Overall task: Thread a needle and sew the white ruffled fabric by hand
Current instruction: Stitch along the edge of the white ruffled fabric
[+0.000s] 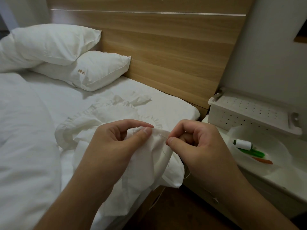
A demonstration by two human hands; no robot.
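Note:
The white ruffled fabric lies bunched on the bed's right edge, one end lifted toward me. My left hand pinches a folded edge of it between thumb and forefinger. Just right of that, my right hand pinches a thin needle whose tip sticks into the fabric edge. A fine white thread trails down from the needle over the hanging cloth. A white thread spool lies in a bowl on the right.
A white bowl on the bedside table holds the spool, a green tool and an orange one. Behind it stands a white perforated box. Two pillows lean on the wooden headboard.

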